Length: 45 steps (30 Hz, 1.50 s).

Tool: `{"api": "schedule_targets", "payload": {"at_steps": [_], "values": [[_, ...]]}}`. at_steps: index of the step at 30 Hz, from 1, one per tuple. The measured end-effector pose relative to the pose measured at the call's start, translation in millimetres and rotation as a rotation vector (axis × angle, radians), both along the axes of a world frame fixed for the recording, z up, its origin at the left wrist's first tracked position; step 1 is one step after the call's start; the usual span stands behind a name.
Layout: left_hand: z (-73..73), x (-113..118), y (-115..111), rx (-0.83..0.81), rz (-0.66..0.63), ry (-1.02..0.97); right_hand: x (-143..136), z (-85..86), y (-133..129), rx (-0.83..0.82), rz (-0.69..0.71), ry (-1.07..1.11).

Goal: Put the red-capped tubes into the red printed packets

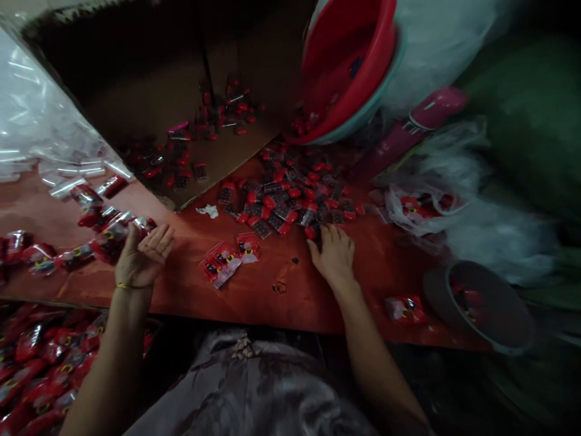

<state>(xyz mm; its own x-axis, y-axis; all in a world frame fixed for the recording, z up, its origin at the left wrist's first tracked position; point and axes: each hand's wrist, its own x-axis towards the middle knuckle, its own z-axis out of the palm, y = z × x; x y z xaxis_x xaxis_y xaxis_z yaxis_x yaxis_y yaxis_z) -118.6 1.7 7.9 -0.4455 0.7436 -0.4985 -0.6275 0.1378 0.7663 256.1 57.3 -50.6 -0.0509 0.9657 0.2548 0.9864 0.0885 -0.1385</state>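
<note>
My left hand [143,257] is palm up with its fingers stretched out and nothing in it, beside a row of filled clear packets [111,239]. My right hand [334,255] lies palm down at the near edge of a heap of small clear containers with red ends and dark dotted sides [284,206]. One small red-ended container [312,232] is between its thumb and forefinger, partly hidden by them. Between my hands, flat red printed cards [221,263] with a cartoon figure lie on the red tabletop [254,303].
An open cardboard box [254,142] on its side holds more containers. A red basin [385,54] tilts behind the heap, near a pink bottle [417,124]. Plastic bags [481,236], a grey bowl [499,309] and a packet [405,309] stand right. Filled packets [40,363] lie below left.
</note>
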Motion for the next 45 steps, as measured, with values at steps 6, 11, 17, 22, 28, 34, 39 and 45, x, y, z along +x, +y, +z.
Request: {"api": "schedule_targets", "payload": {"at_steps": [6,11,17,22,28,34,39,45], "values": [[-23.0,94.0,13.7,0.213,-0.601,1.160,-15.5,-8.3,-43.5,0.038,0.022,0.037],[-43.8,121.5,24.8,0.192,-0.898,1.737,-20.5,-8.8,-56.6,0.111,0.074,0.170],[-45.1,119.4,20.5,0.157,-0.860,1.795,-44.5,3.1,-57.3,0.218,0.196,0.338],[-40.5,120.0,18.3,0.155,-0.886,1.830,-73.0,13.4,-55.4,0.133,0.300,0.472],[-45.0,124.5,19.3,0.154,-0.834,1.841,-79.3,10.6,-56.9,0.125,0.336,0.525],[-34.0,127.3,16.7,0.226,-0.657,1.696,-82.9,11.2,-55.6,-0.063,0.293,0.798],[-19.6,137.2,9.5,0.317,-0.565,1.332,-97.2,16.1,-46.7,-0.247,0.290,1.187],[-30.1,148.5,2.9,0.233,-0.558,0.456,-97.3,17.0,-50.4,-0.090,0.196,1.127]]}}
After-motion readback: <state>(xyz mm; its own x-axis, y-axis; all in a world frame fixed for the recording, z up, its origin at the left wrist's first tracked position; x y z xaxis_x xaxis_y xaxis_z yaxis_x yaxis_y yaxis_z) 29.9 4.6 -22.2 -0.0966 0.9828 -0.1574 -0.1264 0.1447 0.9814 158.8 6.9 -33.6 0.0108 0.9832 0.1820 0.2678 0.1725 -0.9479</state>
